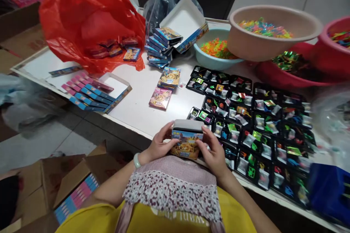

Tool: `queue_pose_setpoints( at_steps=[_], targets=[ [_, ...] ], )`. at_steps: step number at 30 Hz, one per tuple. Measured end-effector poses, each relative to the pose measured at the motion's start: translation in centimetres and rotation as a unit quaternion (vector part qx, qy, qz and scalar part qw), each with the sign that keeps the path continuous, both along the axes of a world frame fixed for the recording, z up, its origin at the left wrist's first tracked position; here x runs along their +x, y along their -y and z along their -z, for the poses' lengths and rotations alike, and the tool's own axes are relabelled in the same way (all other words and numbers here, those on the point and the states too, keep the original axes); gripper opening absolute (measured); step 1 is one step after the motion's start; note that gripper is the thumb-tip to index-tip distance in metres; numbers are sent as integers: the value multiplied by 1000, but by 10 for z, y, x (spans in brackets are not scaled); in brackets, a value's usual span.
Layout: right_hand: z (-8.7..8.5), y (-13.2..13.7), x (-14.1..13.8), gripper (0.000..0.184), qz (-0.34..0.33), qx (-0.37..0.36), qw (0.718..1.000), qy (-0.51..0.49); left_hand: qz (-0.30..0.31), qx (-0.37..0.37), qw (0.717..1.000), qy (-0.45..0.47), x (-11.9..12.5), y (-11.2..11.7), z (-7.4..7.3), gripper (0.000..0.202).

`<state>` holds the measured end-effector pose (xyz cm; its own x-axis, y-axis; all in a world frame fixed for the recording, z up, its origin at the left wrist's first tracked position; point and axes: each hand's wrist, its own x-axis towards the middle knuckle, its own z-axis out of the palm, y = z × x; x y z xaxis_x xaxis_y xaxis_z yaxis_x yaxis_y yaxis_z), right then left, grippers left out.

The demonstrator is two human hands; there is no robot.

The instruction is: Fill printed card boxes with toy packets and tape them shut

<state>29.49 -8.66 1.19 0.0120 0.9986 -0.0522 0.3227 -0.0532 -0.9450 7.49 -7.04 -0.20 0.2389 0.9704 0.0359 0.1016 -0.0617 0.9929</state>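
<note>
Clearly, a small cardboard box (187,142) is held at the near edge of the white counter (142,98), just above the apron at the person's waist. It is gripped from both sides: the left hand (158,145) is curled round its 9 o'clock edge, with the thumb at the top flap, and the right hand (214,153) is pressed against its 3 o'clock edge, with the fingers folded round the lower corner. Neither hand is spread flat.

The box is judged to be light and thin-walled, stiff along the edges yet easily dented on the printed face. Its glossy print may be a little slippery, so a hold at the side edges and corners seems safest. The grey top flap looks as if it could bend or crease under pressure.

A cartoon picture in orange and blue is printed on the front; the lettering there is too small to be read. At 12 o'clock, two similar boxes (165,87) lie flat on the counter, their writing equally illegible. At 2 o'clock, black trays (254,131) of small bagged trinkets are laid out.
</note>
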Motion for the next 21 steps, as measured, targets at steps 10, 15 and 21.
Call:
queue_pose_setpoints(
  at_steps=[10, 15, 21],
  targets=[
    [-12, -6, -1, 16, -42, -32, 998, -38, -78, -68, 994, 19, 6, 15, -7, 20],
    [-22, -12, 0, 15, -98, -28, 994, -31, -1, -30, 999, 41, 1, 4, -15, 18],
    [-31, -17, -2, 11, -103, -39, 994, -6, -16, -46, 999, 0, 10, -3, -23, 14]
  ],
)
